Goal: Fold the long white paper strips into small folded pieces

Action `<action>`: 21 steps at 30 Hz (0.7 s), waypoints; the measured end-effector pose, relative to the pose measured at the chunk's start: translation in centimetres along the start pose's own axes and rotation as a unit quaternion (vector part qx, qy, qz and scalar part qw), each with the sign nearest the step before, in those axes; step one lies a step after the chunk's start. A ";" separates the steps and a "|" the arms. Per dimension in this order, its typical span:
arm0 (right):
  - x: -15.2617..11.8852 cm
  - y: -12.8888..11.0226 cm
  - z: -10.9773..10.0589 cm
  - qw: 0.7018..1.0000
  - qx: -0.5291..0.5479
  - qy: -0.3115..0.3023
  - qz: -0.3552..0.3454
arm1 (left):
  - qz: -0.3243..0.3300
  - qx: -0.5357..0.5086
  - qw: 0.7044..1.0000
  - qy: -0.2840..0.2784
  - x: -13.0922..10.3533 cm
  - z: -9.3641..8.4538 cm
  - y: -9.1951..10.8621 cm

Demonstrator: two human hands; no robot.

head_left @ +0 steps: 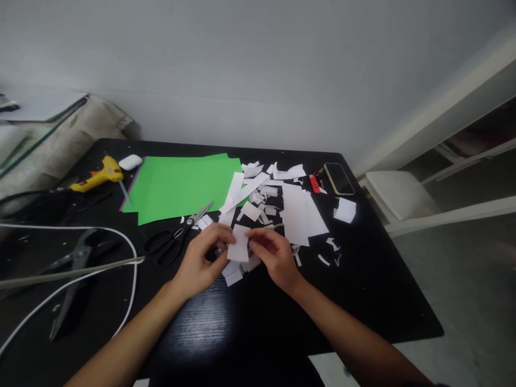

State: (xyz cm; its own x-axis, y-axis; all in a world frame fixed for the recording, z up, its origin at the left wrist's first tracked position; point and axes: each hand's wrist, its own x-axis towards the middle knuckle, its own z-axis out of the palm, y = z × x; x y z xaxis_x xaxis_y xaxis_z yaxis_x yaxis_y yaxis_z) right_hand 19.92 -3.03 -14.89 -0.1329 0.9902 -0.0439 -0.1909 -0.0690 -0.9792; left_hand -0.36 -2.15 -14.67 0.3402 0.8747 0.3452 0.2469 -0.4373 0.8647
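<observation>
A small white piece of paper (239, 244) is held up between my two hands, above the middle of the black table (250, 328). My left hand (203, 260) pinches its left edge between thumb and fingers. On the other side, my right hand (276, 258) grips the upper right edge with its fingertips. Beneath and behind the hands lie many white paper scraps (252, 211) and strips. Black-handled scissors (177, 234) rest just left of my left hand, blades pointing up and right.
Green sheets (185, 185) lie at the back left beside a yellow glue gun (102, 174). Larger shears (76, 274) and a white cable (135, 269) are at left. White sheets (296, 215), a red lighter (314, 184) and a phone (339, 179) lie at right.
</observation>
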 end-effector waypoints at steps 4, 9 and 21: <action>0.0 0.4 0.0 1.000 0.004 -0.003 -0.007 | 0.010 0.037 0.999 0.018 0.2 0.1 -0.2; 0.0 0.8 -0.2 1.000 0.001 0.004 -0.005 | 0.015 0.049 0.998 0.022 0.2 0.1 -0.3; -0.1 0.2 0.0 1.000 0.025 -0.003 0.016 | -0.046 0.022 0.996 0.069 -0.1 0.7 -0.9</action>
State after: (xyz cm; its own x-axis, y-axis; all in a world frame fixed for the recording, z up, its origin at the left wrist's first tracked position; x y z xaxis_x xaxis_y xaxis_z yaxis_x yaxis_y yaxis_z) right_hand 19.92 -3.11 -15.13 -0.1446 0.9868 -0.0732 -0.2350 -0.1061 -0.9662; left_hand 0.01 -1.95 -15.74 0.1873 0.9306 0.3146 0.3120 -0.3601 0.8792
